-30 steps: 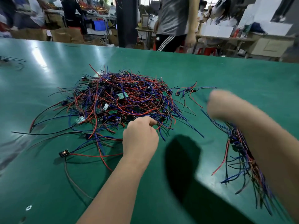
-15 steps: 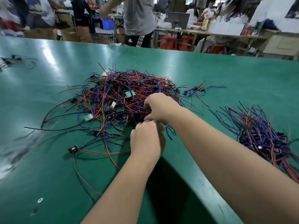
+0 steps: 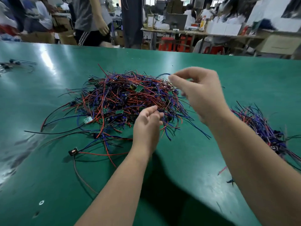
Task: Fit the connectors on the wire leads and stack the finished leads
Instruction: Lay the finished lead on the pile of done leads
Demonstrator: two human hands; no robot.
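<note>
A big tangled pile of red and blue wire leads (image 3: 123, 101) with small green boards and black connectors lies in the middle of the green table (image 3: 228, 75). My right hand (image 3: 200, 93) is raised over the pile's right side and pinches a blue wire (image 3: 162, 75) between thumb and fingertip. My left hand (image 3: 146, 126) sits at the pile's near edge, its fingertips pinching wire ends there. A second bundle of leads (image 3: 263, 129) lies to the right, partly behind my right forearm.
One loose lead with a black connector (image 3: 72, 151) lies near the front left of the pile. A few parts (image 3: 9, 64) sit at the far left. Wire scraps (image 3: 228, 175) lie beside my right forearm. A person (image 3: 91, 22) stands beyond the table's far edge.
My right hand swung from the right bundle to the pile, met my left hand there, and has now lifted up with a blue wire. My left hand stayed at the pile's near edge.
</note>
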